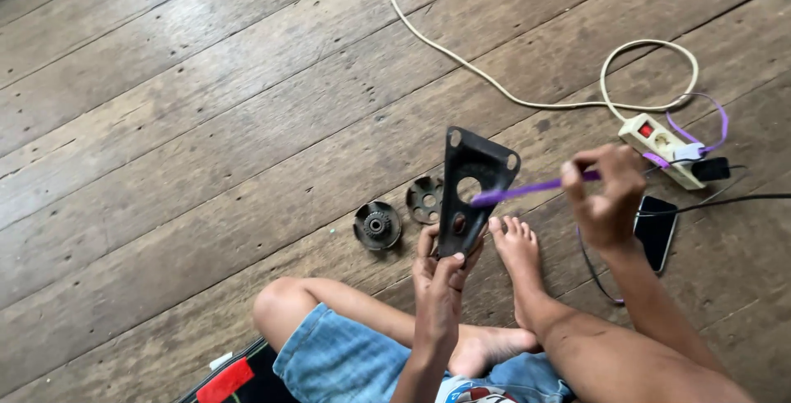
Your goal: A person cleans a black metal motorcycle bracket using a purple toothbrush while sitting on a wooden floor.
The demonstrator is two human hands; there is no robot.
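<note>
My left hand (pixel 441 275) grips the lower end of a black triangular metal plate (pixel 471 185) with a round hole in its middle and holds it upright over the floor. My right hand (pixel 607 193) pinches the handle of a purple brush (pixel 527 190), and the brush's tip touches the plate beside the hole. Two black round metal parts lie on the wooden floor to the left of the plate: a hub-like part (pixel 377 225) and a disc with holes (pixel 425 199). I sit on the floor with bare feet (pixel 515 250) under the plate.
A white power strip (pixel 661 149) with a red switch and a cream cord (pixel 527 82) lies at the right. A black phone (pixel 657 230) rests beside my right wrist, with a black cable (pixel 733 199) running right. A dark bag with a red patch (pixel 227 378) sits at the bottom edge.
</note>
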